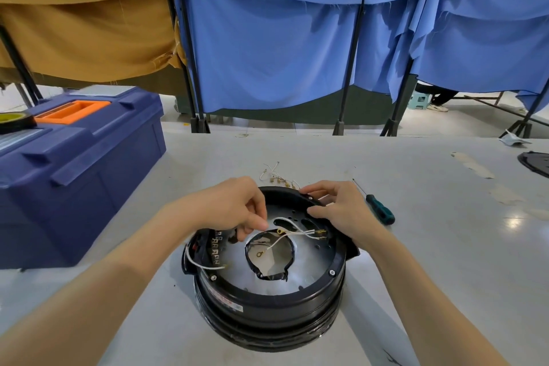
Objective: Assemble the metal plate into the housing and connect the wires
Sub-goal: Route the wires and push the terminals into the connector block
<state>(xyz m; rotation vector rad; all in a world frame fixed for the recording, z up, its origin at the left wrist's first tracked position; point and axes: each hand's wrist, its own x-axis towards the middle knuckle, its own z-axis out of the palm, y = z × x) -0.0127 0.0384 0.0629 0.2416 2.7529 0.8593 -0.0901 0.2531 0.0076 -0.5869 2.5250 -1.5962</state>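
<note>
A round black housing (273,303) stands on the table in front of me. A shiny metal plate (309,264) with a central hole lies inside it. White wires (292,233) with gold terminals cross the plate. My left hand (234,205) reaches in from the left rim and pinches a white wire. My right hand (338,208) grips the housing's far right rim. Another white wire (196,261) loops over the left edge by a terminal block.
A blue toolbox (77,169) with an orange handle stands at the left. Loose wires and terminals (277,177) lie behind the housing. A green-handled screwdriver (378,208) lies to the right. A black part (534,162) sits at the far right edge.
</note>
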